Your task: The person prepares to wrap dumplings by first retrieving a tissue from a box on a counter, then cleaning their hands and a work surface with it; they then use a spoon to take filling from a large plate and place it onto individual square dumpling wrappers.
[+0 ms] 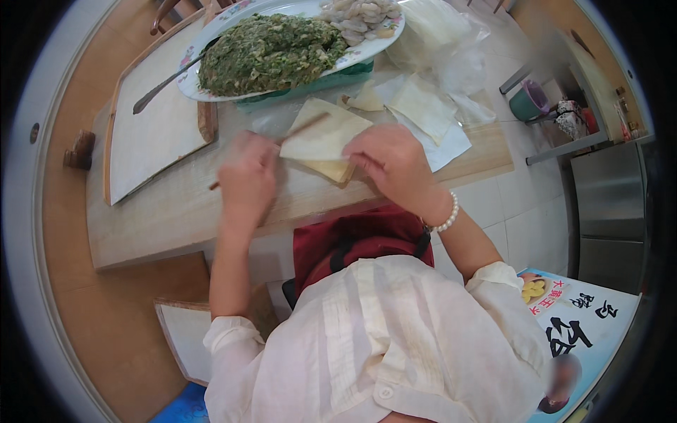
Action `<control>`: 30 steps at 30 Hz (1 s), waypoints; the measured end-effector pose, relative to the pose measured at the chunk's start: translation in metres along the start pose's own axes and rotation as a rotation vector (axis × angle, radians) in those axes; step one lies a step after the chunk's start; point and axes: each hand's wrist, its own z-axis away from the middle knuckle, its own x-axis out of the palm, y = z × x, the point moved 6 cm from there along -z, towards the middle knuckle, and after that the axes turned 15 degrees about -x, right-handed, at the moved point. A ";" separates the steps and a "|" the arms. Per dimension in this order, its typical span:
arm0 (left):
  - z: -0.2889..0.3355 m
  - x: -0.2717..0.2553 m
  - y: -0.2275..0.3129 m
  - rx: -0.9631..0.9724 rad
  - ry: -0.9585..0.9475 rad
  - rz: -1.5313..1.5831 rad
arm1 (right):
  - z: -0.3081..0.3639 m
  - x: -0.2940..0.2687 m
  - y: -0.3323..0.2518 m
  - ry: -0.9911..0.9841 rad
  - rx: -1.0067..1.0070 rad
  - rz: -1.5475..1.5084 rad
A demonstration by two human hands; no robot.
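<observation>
The one view sits on my head and looks steeply down, close over my chest and forearms. It faces forward across the counter, whose edges bend toward the dark round rim.

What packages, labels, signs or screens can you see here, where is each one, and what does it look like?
Printed poster or bag: lower right on the floor, light blue, with bold black characters, a red-and-white patch and a yellow picture.
Clear plastic wrapper bag: top right on the wooden table, crumpled, beside the pale square dough wrappers.
No screens in view.
</observation>
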 end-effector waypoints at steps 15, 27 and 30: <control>0.002 -0.001 -0.007 -0.359 -0.203 0.575 | -0.013 0.013 0.065 -0.013 0.629 -0.805; 0.007 -0.018 -0.003 -0.276 -0.148 0.453 | 0.009 0.028 0.044 0.265 0.984 -1.319; 0.011 -0.018 -0.007 -0.269 -0.124 0.392 | 0.014 0.020 0.045 0.144 0.746 -0.992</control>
